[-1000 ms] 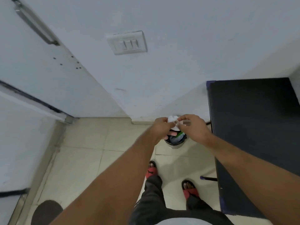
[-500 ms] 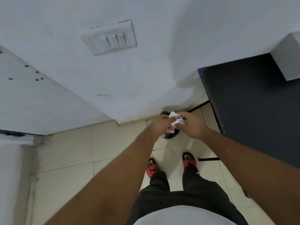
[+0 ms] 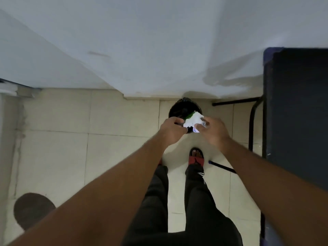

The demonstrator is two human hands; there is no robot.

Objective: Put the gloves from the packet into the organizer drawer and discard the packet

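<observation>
Hands have drawn apart: left hand [image 3: 171, 132] now off the packet [image 3: 192, 120], right hand [image 3: 213, 133] alone pinches it. Bin [image 3: 179, 109] now mostly uncovered, wall switch out of view.

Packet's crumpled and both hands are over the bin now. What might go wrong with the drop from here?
1. The crumpled white packet sits over the near right edge of the small black bin, not its middle, so it may land on the tiled floor.
2. Both the left hand and right hand pinch it; releasing unevenly might flick it sideways toward the table leg.
</observation>
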